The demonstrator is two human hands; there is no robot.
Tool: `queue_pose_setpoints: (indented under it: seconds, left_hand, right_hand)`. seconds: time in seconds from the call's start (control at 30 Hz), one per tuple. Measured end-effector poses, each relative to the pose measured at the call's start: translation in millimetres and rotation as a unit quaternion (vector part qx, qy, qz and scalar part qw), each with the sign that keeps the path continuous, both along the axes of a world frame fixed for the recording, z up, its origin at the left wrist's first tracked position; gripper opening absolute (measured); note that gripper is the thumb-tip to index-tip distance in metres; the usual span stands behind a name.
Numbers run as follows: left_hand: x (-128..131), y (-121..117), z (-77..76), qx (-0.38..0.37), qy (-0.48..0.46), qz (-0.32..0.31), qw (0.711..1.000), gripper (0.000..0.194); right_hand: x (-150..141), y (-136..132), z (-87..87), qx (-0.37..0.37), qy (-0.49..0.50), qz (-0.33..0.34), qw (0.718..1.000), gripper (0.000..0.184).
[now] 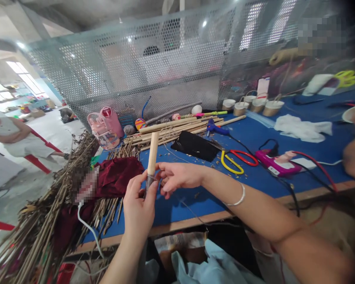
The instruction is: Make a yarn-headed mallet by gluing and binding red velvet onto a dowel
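Observation:
Upright in my left hand (140, 195) is a pale wooden stick (153, 152). My fingers close round its lower part, where a dark grey wrapping (149, 183) covers the wood. Close against that wrapping, my right hand (177, 177) has its fingers curled and pinched on a thin strand, wire or thread. The loose strand (192, 213) trails below this hand toward the table's front edge. A dark red cloth (118, 175) lies left of my hands, and a black cloth piece (195, 146) lies beyond them. Scissors (233, 159) with yellow and red handles rest to the right.
Dried stalks (50, 209) pile up at the left. Wooden sticks (177, 130), a blue glue gun (215, 128) and small pots (257, 104) stand or lie toward the perforated metal screen (136, 67). A magenta power strip (279, 163) with cords sits right. Another person (12, 138) is at far left.

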State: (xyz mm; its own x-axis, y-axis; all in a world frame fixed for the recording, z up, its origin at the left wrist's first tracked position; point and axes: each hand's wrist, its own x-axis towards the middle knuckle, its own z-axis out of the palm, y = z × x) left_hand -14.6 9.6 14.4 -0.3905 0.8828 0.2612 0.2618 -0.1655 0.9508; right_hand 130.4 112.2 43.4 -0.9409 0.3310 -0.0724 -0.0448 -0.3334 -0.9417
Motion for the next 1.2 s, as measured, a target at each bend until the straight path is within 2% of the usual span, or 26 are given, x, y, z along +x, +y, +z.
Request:
queue_pose_setpoints:
  seconds: [0.07, 0.2, 0.27, 0.37, 0.5, 0.7, 0.9, 1.2]
  left_hand:
    - [-0.7, 2.2, -2.1, -0.017, 0.021, 0.002, 1.0, 0.041]
    - [-2.5, 8.0, -2.1, -0.031, 0.023, -0.003, 0.999, 0.043]
    - [-2.4, 10.8, -3.4, -0.044, 0.027, -0.012, 0.999, 0.043]
    - [0.7, 11.9, -8.1, -0.07, 0.053, -0.02, 0.996, 0.041]
    - [6.2, 9.8, -12.6, -0.087, 0.026, -0.031, 0.995, 0.043]
    - [2.9, 12.8, -3.7, -0.124, -0.09, -0.052, 0.987, 0.052]
    - [0.4, 14.5, 0.7, -0.131, -0.174, -0.099, 0.971, 0.051]
    - [-1.4, 16.7, -1.7, -0.107, -0.213, -0.148, 0.96, 0.041]
  right_hand:
    - [-1.8, -5.3, -1.4, 0.011, -0.012, -0.036, 0.999, 0.048]
    - [-1.1, -3.7, -5.3, 0.011, -0.031, -0.148, 0.988, 0.021]
    - [2.3, 0.1, -6.0, 0.045, -0.035, -0.168, 0.984, 0.017]
    - [7.4, 3.7, -8.7, 0.075, -0.025, -0.176, 0.981, 0.028]
    - [9.5, 5.0, -17.8, 0.031, 0.013, -0.19, 0.981, 0.036]
    - [2.9, 7.6, -30.0, 0.038, -0.036, -0.229, 0.972, 0.035]
    - [0.5, 5.9, -30.5, 0.054, -0.054, -0.217, 0.973, 0.037]
    - [0.5, 7.7, -33.7, 0.055, -0.041, -0.21, 0.975, 0.037]
